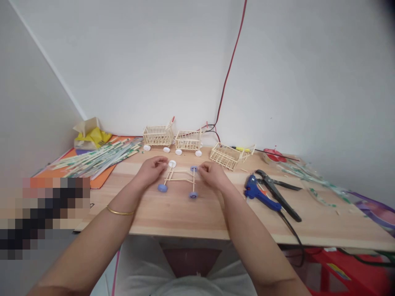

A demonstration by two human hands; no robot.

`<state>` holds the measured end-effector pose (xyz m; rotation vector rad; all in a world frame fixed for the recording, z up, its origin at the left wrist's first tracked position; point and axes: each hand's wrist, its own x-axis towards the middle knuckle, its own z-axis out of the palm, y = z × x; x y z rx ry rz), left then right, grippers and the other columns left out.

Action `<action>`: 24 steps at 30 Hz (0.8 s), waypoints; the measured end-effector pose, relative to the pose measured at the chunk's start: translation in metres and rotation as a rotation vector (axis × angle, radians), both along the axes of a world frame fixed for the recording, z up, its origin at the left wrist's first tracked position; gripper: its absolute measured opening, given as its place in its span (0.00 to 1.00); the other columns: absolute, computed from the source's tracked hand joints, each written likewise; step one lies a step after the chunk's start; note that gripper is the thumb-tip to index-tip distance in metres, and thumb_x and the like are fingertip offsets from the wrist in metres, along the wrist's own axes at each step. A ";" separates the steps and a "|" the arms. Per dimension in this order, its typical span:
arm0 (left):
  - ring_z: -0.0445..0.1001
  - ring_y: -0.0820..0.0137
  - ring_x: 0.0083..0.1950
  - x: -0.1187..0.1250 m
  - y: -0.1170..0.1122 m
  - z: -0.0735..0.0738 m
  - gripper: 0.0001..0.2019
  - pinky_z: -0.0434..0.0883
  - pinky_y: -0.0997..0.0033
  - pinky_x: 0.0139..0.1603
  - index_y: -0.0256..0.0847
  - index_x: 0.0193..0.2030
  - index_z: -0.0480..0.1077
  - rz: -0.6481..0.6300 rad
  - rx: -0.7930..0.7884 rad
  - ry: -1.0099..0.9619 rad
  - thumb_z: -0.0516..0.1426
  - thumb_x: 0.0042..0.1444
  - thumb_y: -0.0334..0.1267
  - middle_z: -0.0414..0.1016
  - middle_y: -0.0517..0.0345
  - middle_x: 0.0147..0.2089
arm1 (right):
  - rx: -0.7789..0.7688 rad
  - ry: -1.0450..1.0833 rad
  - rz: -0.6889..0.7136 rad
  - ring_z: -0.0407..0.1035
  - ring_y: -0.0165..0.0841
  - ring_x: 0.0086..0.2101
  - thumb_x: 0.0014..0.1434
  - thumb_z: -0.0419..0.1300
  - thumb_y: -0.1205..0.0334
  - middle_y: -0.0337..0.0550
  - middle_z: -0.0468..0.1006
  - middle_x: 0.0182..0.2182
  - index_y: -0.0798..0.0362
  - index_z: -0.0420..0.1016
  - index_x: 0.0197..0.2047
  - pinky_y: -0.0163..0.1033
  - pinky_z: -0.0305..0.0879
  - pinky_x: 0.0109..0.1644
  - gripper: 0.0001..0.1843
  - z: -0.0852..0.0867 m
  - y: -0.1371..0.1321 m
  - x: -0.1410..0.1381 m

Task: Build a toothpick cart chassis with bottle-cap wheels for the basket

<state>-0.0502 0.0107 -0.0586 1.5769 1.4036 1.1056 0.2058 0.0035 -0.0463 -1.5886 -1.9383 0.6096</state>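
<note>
A small wheeled frame of thin wooden sticks (179, 179) stands on the table between my hands. Bottle caps serve as its wheels: one white cap (172, 164) at the far left, a blue cap (194, 168) at the far right, and two blue caps on the near side. With curled fingers, my left hand (154, 169) grips the edge of the white cap. My right hand (211, 173) has its fingertips closed at the edge of the far blue cap. The fingertips are partly hidden.
Two stick carts with white wheels (158, 136) and a stick basket (226, 156) stand behind. Wrapped sticks (101, 158) lie left on an orange sheet. On the right are a blue glue gun (261, 193), black-handled pliers (277, 193) and a red tape roll (274, 155).
</note>
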 end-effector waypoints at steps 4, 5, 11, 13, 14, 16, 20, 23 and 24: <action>0.74 0.65 0.38 0.000 0.003 -0.004 0.22 0.71 0.65 0.42 0.37 0.49 0.73 -0.025 0.075 0.110 0.58 0.48 0.44 0.77 0.49 0.46 | -0.001 -0.024 -0.018 0.64 0.29 0.26 0.58 0.55 0.58 0.38 0.72 0.22 0.55 0.73 0.28 0.31 0.52 0.29 0.12 0.001 -0.001 -0.001; 0.75 0.64 0.39 0.000 0.003 -0.005 0.23 0.71 0.64 0.43 0.36 0.50 0.73 -0.029 0.075 0.104 0.58 0.49 0.45 0.77 0.48 0.46 | 0.001 -0.031 -0.023 0.64 0.29 0.26 0.58 0.55 0.58 0.39 0.73 0.22 0.55 0.73 0.28 0.31 0.52 0.29 0.12 0.001 -0.001 -0.001; 0.75 0.68 0.34 0.004 0.000 0.000 0.27 0.72 0.66 0.40 0.37 0.57 0.68 -0.014 -0.039 -0.021 0.58 0.50 0.44 0.78 0.50 0.43 | 0.030 -0.076 -0.040 0.64 0.30 0.27 0.60 0.54 0.60 0.41 0.75 0.25 0.55 0.73 0.27 0.32 0.52 0.31 0.13 0.001 0.000 0.000; 0.75 0.70 0.34 0.006 -0.002 0.002 0.26 0.72 0.67 0.40 0.38 0.56 0.68 -0.004 -0.073 -0.070 0.58 0.50 0.44 0.77 0.51 0.45 | 0.039 -0.085 -0.035 0.64 0.30 0.27 0.60 0.53 0.60 0.42 0.75 0.26 0.55 0.73 0.27 0.33 0.52 0.32 0.13 -0.001 0.001 0.000; 0.75 0.71 0.35 0.006 -0.002 0.003 0.26 0.72 0.68 0.40 0.38 0.56 0.68 -0.004 -0.085 -0.100 0.59 0.50 0.44 0.76 0.50 0.47 | 0.042 -0.088 -0.032 0.64 0.30 0.28 0.60 0.53 0.61 0.42 0.76 0.26 0.55 0.73 0.28 0.33 0.53 0.32 0.13 -0.001 0.002 0.001; 0.74 0.72 0.34 0.007 -0.002 0.003 0.27 0.72 0.69 0.40 0.37 0.55 0.68 -0.015 -0.090 -0.155 0.60 0.48 0.44 0.76 0.50 0.48 | 0.047 -0.089 -0.027 0.65 0.30 0.29 0.60 0.54 0.61 0.42 0.76 0.27 0.55 0.74 0.29 0.33 0.53 0.33 0.12 -0.002 0.003 0.001; 0.74 0.73 0.32 0.006 -0.002 0.001 0.26 0.71 0.70 0.37 0.37 0.52 0.70 -0.024 -0.072 -0.202 0.62 0.46 0.45 0.75 0.50 0.47 | 0.058 -0.091 -0.036 0.66 0.30 0.29 0.60 0.53 0.62 0.43 0.77 0.27 0.55 0.74 0.29 0.32 0.53 0.33 0.12 -0.001 0.003 0.002; 0.72 0.74 0.29 0.005 -0.003 0.001 0.26 0.69 0.72 0.32 0.37 0.52 0.70 -0.020 -0.078 -0.179 0.62 0.45 0.44 0.75 0.51 0.45 | 0.066 -0.092 -0.044 0.65 0.30 0.28 0.60 0.53 0.62 0.43 0.76 0.27 0.55 0.74 0.30 0.32 0.52 0.32 0.12 0.000 0.003 0.002; 0.71 0.75 0.28 0.004 -0.003 0.002 0.26 0.68 0.73 0.31 0.37 0.52 0.70 -0.021 -0.076 -0.166 0.62 0.45 0.44 0.75 0.51 0.45 | 0.067 -0.091 -0.045 0.64 0.30 0.28 0.60 0.53 0.61 0.42 0.76 0.27 0.55 0.74 0.30 0.32 0.52 0.32 0.12 0.000 0.002 0.002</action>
